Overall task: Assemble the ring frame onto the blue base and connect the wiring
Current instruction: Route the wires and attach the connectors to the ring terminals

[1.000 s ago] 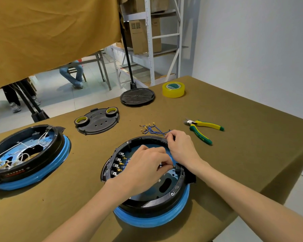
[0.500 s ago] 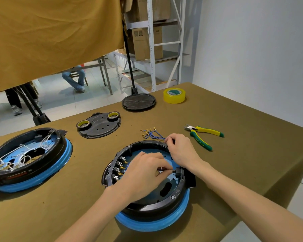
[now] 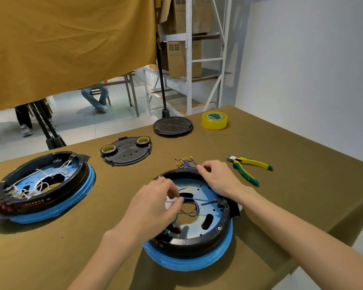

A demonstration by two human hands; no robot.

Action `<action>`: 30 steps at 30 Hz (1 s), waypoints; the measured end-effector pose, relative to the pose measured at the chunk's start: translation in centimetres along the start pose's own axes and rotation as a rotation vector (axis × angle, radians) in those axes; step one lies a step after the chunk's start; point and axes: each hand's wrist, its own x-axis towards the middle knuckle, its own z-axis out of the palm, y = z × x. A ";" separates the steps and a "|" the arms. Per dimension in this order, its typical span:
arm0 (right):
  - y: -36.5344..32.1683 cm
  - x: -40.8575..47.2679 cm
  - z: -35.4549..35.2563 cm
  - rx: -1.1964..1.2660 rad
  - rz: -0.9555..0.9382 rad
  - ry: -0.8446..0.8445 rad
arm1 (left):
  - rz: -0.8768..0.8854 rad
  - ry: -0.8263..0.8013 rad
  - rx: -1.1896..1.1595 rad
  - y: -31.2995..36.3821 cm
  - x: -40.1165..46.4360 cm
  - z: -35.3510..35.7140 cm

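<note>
1. Blue base (image 3: pixel 189 261), near table edge; black ring frame (image 3: pixel 216 229) seated on it.
2. Left hand (image 3: pixel 153 208) pinched a blue wire (image 3: pixel 197 199) running taut to the frame's right-side connector.
3. Right hand (image 3: pixel 217 177) gripped the spare wire bundle (image 3: pixel 183 162) at the far rim.
4. Risk: overpulling might unseat the terminal.
5. Pliers (image 3: pixel 248 167), tape roll (image 3: pixel 214 120) beyond.

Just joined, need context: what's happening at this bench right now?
A person is wiring the near unit: a black ring frame already seated on its blue round base. The left hand pinches a thin blue wire running across to the frame's right side. The right hand grips the spare blue wires at the far rim. Yellow-green cutters lie unused.
</note>
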 end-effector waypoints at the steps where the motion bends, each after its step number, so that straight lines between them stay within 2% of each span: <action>1: 0.0 -0.1 0.0 0.010 0.005 0.015 | 0.019 0.005 0.013 0.4 -0.4 0.3; 3: 0.0 -0.3 0.1 0.027 0.028 0.052 | 0.076 0.047 0.055 1.1 -0.9 0.7; 7: -0.3 -0.5 0.2 -0.011 0.046 0.059 | 0.190 0.264 0.104 2.3 -0.9 0.8; 9: -0.4 -0.5 0.1 -0.016 0.055 0.060 | 0.240 0.127 0.130 2.4 -0.6 1.2; 12: -0.4 -0.6 0.1 -0.008 0.061 0.061 | 0.187 -0.241 0.041 1.9 -0.2 2.1; 17: -0.5 -0.9 0.0 -0.005 0.068 0.059 | 0.152 -0.232 0.008 2.0 1.2 2.7; 24: -0.4 -0.9 0.1 -0.008 0.072 0.065 | 0.087 -0.352 0.056 2.6 2.1 4.0; 30: -0.4 -0.9 0.2 0.000 0.081 0.063 | 0.043 -0.315 0.036 3.0 2.4 4.3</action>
